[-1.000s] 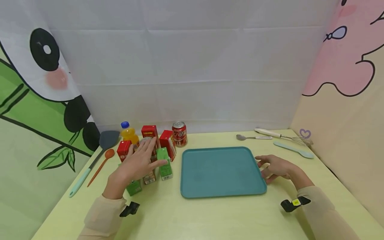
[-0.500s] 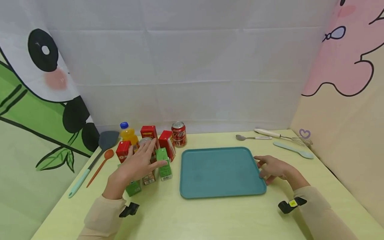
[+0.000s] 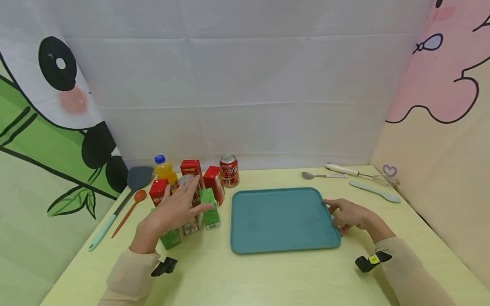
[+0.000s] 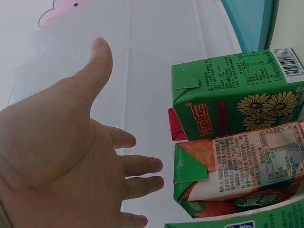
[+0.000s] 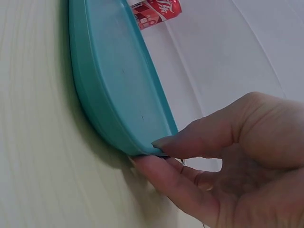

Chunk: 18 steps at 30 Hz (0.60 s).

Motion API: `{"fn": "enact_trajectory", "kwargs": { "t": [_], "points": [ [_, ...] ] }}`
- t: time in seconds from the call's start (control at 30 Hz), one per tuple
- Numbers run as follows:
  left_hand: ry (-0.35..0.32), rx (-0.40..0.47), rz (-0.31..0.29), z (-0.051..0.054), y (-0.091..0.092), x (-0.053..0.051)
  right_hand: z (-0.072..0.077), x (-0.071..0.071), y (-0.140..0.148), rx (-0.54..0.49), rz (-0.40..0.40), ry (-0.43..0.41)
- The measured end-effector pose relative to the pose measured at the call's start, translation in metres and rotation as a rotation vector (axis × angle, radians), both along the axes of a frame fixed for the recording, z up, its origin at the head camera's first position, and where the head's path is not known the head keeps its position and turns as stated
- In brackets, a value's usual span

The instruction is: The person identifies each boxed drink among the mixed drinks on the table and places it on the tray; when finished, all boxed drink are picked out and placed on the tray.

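In the head view a teal tray [image 3: 285,220] lies flat on the table. My right hand [image 3: 350,214] is at its right edge; the right wrist view shows thumb and fingers [image 5: 175,183] pinching the tray's rim [image 5: 142,148]. My left hand [image 3: 172,212] hovers with spread fingers over a cluster of drink cartons, a can and a bottle. In the left wrist view that hand [image 4: 90,156] holds nothing, beside a green carton [image 4: 237,90] and an orange-and-white carton [image 4: 242,166]. Part of the cluster is hidden under the hand.
A red can [image 3: 229,171] and an orange drink bottle [image 3: 165,171] stand at the back. A spatula [image 3: 138,178] and an orange spoon [image 3: 139,196] lie left. At the back right are a small spoon [image 3: 321,175], a whisk [image 3: 356,172] and a pale green utensil [image 3: 377,192].
My right hand has shifted slightly left against the tray's edge, its wrist moving with it. My left hand, the tray and the drinks show no clear movement.
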<state>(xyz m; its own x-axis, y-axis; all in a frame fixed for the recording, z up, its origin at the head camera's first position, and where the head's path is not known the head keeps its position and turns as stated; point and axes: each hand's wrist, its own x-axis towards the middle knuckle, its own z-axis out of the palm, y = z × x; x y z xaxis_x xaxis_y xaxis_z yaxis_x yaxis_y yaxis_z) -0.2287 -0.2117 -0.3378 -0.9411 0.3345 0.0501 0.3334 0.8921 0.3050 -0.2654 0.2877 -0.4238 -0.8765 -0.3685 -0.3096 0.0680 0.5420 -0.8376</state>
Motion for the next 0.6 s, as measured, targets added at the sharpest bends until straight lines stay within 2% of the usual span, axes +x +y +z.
{"fn": "enact_trajectory", "kwargs": {
  "t": [0.17,0.27,0.37,0.6],
  "points": [
    [-0.005,0.015,-0.003,0.002,-0.002,0.002,-0.001,-0.001,0.001,0.001,0.0,0.002],
    [-0.024,0.031,0.003,0.008,-0.007,0.006,-0.002,-0.002,0.001,0.003,0.004,0.006],
    [-0.042,0.034,0.006,0.016,-0.017,0.01,-0.003,-0.002,0.001,0.006,0.001,0.004],
    [0.027,0.084,0.044,0.042,-0.051,0.016,-0.004,-0.001,-0.001,0.008,-0.011,0.015]
  ]
}}
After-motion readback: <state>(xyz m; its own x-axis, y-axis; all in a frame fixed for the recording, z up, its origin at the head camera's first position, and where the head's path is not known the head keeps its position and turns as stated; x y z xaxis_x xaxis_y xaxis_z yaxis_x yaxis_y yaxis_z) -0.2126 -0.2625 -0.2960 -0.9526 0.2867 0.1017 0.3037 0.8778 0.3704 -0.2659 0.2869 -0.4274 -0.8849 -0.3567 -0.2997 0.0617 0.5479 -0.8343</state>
